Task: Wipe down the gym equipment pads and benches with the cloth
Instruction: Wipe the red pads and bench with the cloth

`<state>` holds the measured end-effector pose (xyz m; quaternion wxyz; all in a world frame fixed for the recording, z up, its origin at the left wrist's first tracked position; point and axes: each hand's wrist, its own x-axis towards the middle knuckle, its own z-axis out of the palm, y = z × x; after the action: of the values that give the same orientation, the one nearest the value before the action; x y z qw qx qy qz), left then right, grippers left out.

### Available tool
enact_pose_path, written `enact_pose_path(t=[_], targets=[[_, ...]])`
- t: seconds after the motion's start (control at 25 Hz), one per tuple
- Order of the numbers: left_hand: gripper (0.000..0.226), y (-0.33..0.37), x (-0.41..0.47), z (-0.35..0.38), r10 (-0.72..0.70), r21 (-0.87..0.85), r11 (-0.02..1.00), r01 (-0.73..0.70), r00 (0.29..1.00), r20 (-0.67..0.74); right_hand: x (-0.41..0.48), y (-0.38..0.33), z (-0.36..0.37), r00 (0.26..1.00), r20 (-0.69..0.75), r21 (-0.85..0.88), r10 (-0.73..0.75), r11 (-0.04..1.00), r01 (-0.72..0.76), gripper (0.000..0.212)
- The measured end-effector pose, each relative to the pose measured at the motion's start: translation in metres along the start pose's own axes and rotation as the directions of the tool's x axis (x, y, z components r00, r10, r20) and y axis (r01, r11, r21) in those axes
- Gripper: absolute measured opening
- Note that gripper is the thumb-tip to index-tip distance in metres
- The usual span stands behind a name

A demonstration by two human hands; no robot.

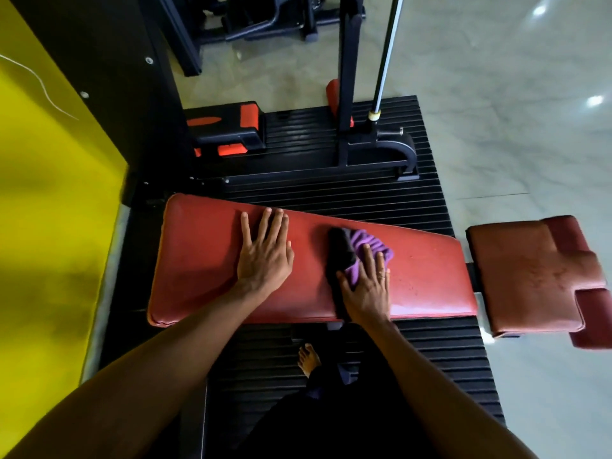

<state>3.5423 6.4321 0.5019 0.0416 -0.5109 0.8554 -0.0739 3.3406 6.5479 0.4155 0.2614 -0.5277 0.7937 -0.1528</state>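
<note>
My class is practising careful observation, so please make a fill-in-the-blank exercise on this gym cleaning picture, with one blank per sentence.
The left hand lies flat on the long ____ bench pad.
The right hand presses a cloth, purple and ____, onto it.
The smaller seat pad sits to the bench pad's ____.
The wall beside the bench is ____.
Missing words: red, black, right, yellow.

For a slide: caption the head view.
Right hand presses purple-and-black cloth on red bench pad; left hand rests flat alongside.
</note>
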Motion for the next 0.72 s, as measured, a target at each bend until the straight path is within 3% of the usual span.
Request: enact_pose_path(t=[0.08,0.16,0.32,0.48,0.56,0.72], targets=[[0.063,0.001,0.000,0.000,0.049,0.001,0.999,-0.049,0.998,-0.026,0.022,-0.002,-0.008,0.984,0.010,0.063,0.178,0.982,-0.179,0.085],[0.062,0.000,0.002,0.002,0.088,-0.021,0.996,-0.089,0.995,-0.050,0.045,-0.029,-0.014,0.975,0.026,0.075,0.221,0.972,-0.222,0.076],[0.068,0.001,0.000,-0.001,0.108,-0.033,0.994,-0.108,0.994,0.009,0.031,-0.092,-0.003,1.000,0.004,0.044,-0.029,0.999,0.029,0.075],[0.074,0.000,-0.001,-0.002,0.116,-0.008,0.993,-0.115,0.992,0.044,-0.029,-0.064,0.004,0.989,0.015,0.004,-0.149,0.989,0.149,0.073],[0.068,0.001,-0.002,-0.002,0.117,-0.014,0.993,-0.117,0.993,0.031,-0.044,-0.026,0.005,0.997,0.006,-0.042,-0.077,0.996,0.077,0.075],[0.061,0.008,-0.001,-0.005,0.158,-0.011,0.987,-0.158,0.985,0.065,-0.005,-0.009,-0.006,0.965,-0.003,0.013,0.263,0.965,-0.263,0.083]])
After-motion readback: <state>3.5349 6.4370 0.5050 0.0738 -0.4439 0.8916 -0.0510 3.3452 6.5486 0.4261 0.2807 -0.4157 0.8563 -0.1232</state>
